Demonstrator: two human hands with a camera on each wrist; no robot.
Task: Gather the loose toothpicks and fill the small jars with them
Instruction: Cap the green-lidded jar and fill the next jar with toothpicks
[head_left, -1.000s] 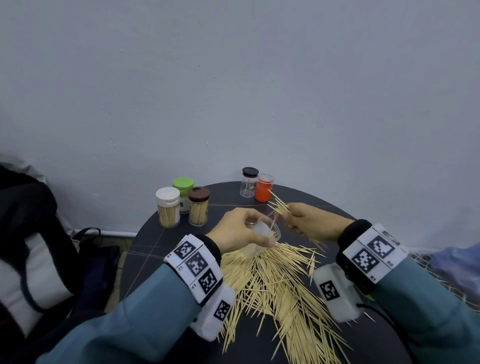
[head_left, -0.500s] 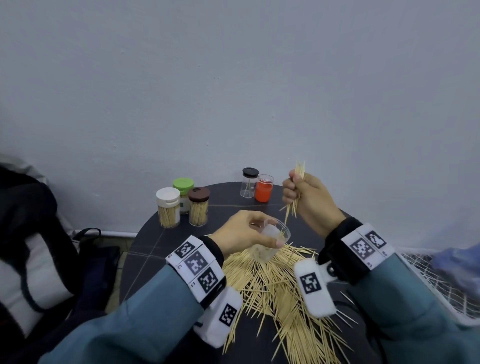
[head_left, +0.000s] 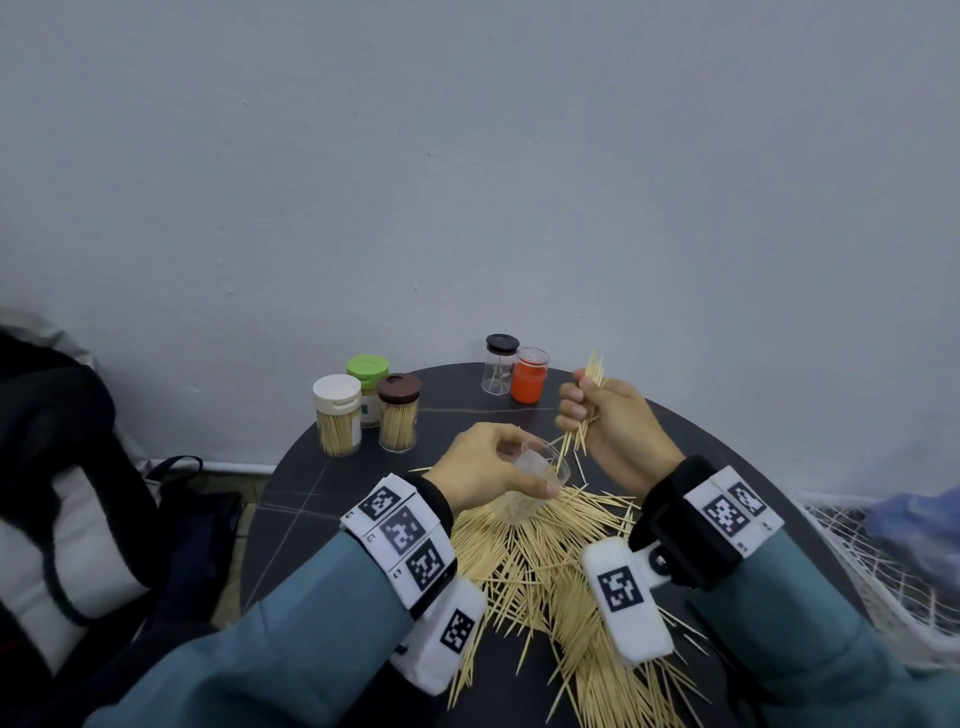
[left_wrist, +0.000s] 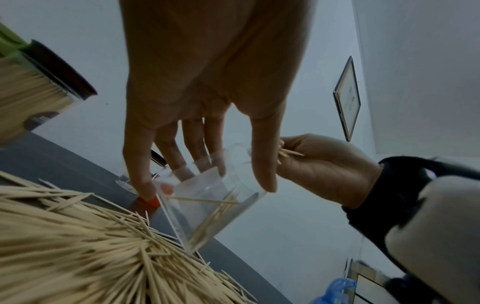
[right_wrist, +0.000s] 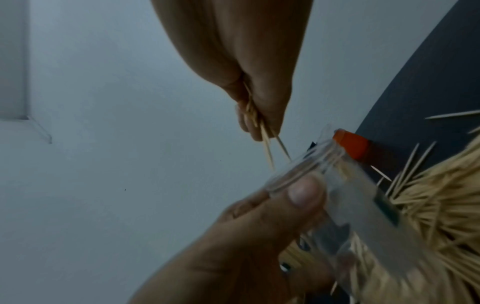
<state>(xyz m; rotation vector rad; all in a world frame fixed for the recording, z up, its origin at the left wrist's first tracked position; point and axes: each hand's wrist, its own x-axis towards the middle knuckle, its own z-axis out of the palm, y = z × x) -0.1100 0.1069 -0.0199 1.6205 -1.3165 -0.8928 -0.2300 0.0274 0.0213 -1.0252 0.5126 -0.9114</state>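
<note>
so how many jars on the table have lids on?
4: white-lid jar, green-lid jar and brown-lid jar clustered at the left; black-lid jar at the back.

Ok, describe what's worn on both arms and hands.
Both hands, left and right, are bare. Teal sleeves with black cuffs; each wrist carries a white band of black square markers and a white marked camera block.

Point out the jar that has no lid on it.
The clear jar gripped by the left hand, tilted over the loose pile; the five standing at the table's back all wear lids.
</note>
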